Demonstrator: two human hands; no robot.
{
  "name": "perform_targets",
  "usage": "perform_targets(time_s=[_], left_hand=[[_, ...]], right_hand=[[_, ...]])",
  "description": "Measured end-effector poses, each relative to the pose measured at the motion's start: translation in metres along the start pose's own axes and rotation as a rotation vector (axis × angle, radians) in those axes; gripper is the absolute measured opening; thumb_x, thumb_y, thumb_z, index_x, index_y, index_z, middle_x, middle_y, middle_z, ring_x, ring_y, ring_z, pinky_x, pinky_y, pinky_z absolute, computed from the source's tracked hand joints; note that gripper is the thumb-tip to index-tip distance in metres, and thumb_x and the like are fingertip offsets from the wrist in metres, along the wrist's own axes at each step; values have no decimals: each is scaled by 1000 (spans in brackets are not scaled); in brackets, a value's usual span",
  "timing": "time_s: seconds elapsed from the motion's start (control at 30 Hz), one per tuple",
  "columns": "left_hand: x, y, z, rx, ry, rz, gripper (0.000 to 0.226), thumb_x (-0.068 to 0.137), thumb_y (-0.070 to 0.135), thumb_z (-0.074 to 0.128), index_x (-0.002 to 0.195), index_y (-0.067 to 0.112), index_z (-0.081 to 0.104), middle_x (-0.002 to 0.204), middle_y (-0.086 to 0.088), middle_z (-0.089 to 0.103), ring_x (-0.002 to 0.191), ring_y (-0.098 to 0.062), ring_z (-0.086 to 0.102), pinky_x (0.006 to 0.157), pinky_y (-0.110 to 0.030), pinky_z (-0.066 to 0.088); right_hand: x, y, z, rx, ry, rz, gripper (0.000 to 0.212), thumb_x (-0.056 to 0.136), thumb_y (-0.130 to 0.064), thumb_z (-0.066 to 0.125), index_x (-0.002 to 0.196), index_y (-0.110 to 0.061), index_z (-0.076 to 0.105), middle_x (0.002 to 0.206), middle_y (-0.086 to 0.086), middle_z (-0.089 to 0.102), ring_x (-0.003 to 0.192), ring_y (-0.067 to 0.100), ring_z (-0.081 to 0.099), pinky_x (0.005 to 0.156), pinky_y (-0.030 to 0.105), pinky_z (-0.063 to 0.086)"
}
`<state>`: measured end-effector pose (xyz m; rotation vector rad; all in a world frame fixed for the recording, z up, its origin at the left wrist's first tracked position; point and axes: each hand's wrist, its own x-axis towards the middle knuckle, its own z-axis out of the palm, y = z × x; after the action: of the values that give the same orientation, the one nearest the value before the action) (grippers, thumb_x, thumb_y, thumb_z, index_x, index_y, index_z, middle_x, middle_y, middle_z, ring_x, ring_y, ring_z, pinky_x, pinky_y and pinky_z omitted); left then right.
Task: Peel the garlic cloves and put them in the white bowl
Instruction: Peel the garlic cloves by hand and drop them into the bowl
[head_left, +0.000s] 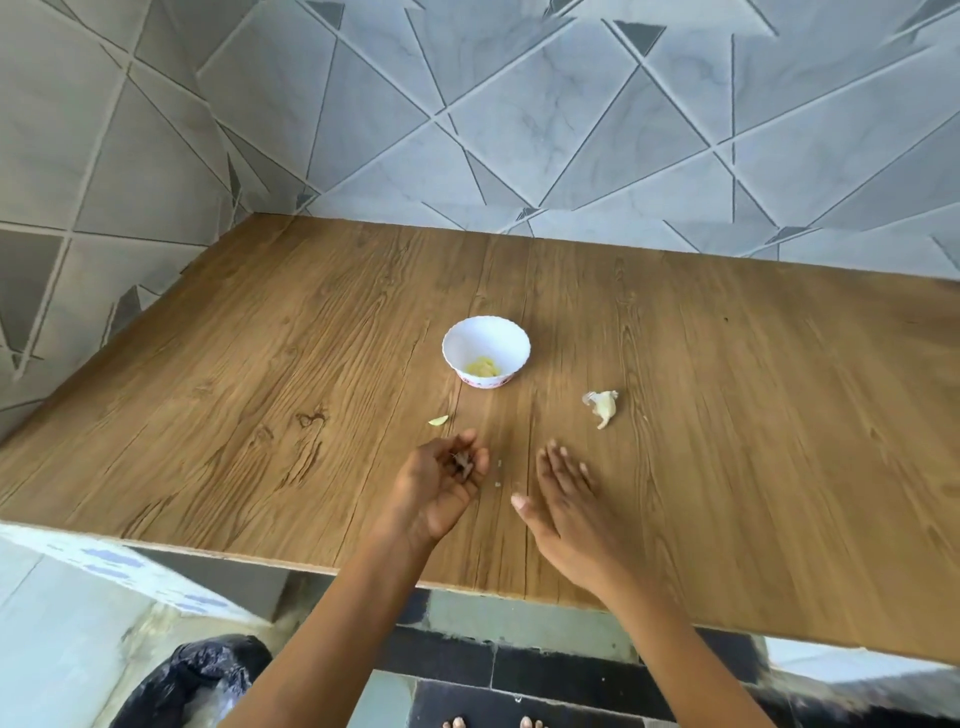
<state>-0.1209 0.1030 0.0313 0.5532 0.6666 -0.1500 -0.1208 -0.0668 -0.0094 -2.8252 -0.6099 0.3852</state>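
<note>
Wooden tabletop — papery scraps are cupped in the curled left hand; the right hand is laid flat (fingers straight, nothing held), nearer than the white bowl.

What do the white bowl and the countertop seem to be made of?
White bowl: smooth, thin scalloped rim, red print at base; melamine or glazed ceramic, cannot tell which. Countertop: repeating wood grain, smooth matte, pale edge; probably laminate over board.
</note>
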Motion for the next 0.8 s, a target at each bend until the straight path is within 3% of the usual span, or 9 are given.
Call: perform_targets(time_s=[0.1, 0.2, 0.3, 0.43, 0.57, 0.7, 0.8], left_hand=[[1, 3, -1, 10, 1, 9, 27, 97, 8, 39, 82, -2, 59, 81, -13, 56, 75, -21, 56, 58, -23, 56], [2, 6, -3, -7, -2, 7, 27, 97, 8, 38, 82, -2, 59, 80, -13, 57, 75, -20, 56, 58, -23, 56], [2, 10, -5, -17, 9, 29, 28, 97, 7, 38, 81, -2, 60, 73, -12, 61, 72, -19, 57, 59, -23, 56], [1, 16, -6, -32, -2, 55, 25, 96, 6, 40, 84, -2, 60, 75, -11, 60, 72, -18, 58, 61, -23, 56], [5, 19, -10, -38, -6, 66, 25, 96, 7, 39, 85, -2, 60, 81, -11, 58, 75, -18, 57, 63, -23, 55], [6, 18, -12, -38, 13, 65, 26, 96, 7, 39, 82, -2, 60, 82, -11, 58, 75, -18, 57, 60, -23, 55], [5, 18, -11, -51, 14, 73, 27, 96, 7, 39, 82, -2, 60, 80, -11, 58, 74, -18, 57, 59, -22, 56]], right_hand=[[-9, -15, 4, 93, -7, -146, 74, 81, -64, -5, 143, -24, -11, 148, -13, -20, 137, 0, -21, 101, 12, -23], [-11, -20, 1, 249, 16, -216, 77, 83, -67, -3, 149, -28, 10, 152, -19, 1, 135, -9, -4, 102, 4, -10], [8, -18, 0, 275, 135, -219, 86, 83, -71, -4, 148, -21, 22, 155, -10, 18, 137, -4, 7, 110, 12, 2], [34, -22, 4, 160, 152, -198, 97, 79, -71, -13, 148, -13, 23, 156, 0, 17, 144, 9, 10, 114, 21, 0], [18, -18, 15, 96, 148, -336, 78, 91, -63, 1, 145, -16, 30, 153, -6, 19, 140, 3, 9, 117, 25, 10], [3, -8, 12, 183, 184, -366, 69, 96, -59, 12, 137, -15, 46, 145, -5, 39, 135, 4, 30, 112, 28, 30], [16, -22, 4, 167, 208, -366, 69, 94, -59, 15, 140, -15, 42, 148, -4, 35, 135, 4, 27, 111, 24, 22]])
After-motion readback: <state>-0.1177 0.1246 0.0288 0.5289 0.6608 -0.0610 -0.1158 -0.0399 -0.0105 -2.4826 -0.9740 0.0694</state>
